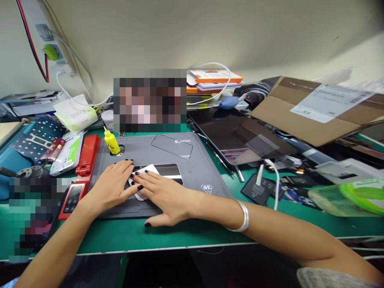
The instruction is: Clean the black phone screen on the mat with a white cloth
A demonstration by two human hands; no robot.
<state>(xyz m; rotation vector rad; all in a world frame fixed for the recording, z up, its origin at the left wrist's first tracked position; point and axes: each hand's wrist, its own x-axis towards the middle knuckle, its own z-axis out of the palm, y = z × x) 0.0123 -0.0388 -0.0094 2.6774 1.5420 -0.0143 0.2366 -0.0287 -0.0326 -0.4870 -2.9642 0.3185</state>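
A phone (172,171) with a dark, shiny face lies flat on a grey work mat (195,180). A white wiping cloth (153,169) covers its left part. My right hand (165,194) rests on the cloth with its fingers stretched out flat and its thumb apart towards the mat's near edge. Beside it, my left hand (112,186) lies flat at the phone's left end, fingers extended. The fingertips of both hands nearly meet over the cloth. A clear, black-edged screen protector (172,146) lies on the mat behind the phone.
A yellow bottle (111,141) stands at the mat's back left. A red tool (87,158) lies along the left. On the right are a large dark panel (240,134), a cardboard box (300,108), a black battery (258,189) and loose cables. Orange boxes (216,76) stand behind.
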